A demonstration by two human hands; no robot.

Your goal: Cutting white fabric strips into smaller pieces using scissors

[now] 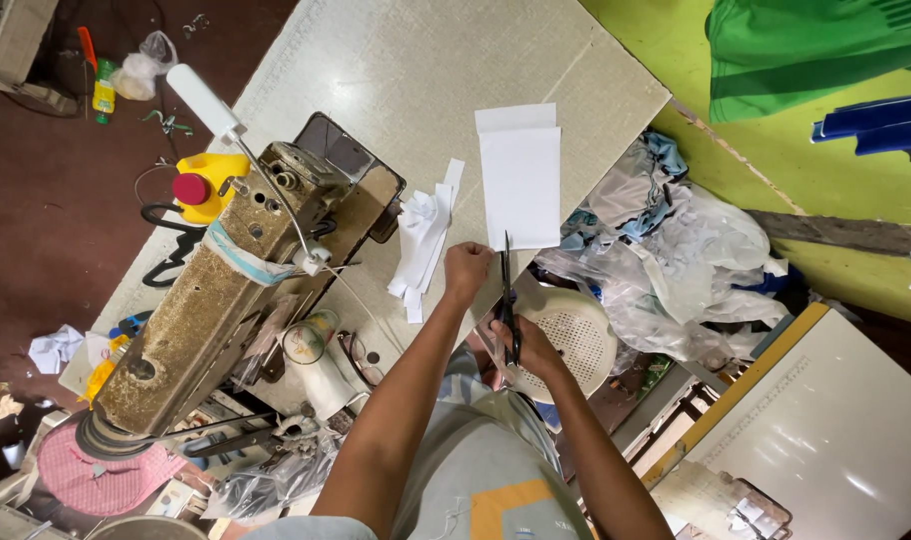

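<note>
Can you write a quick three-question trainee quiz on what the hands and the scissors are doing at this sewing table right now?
1. True or false: the right hand holds the black scissors.
2. What does the left hand grip? A) a white strip of fabric B) the yellow bottle C) the perforated bowl
3. Fill in: the pile of cut white strips lies between the sewing machine and the ______ white sheet.

Key
1. True; the blades point away from the person, toward the sheet's near edge.
2. A; the fingers are closed on its end, beside the blades.
3. Folded; it lies flat on the table.
</note>
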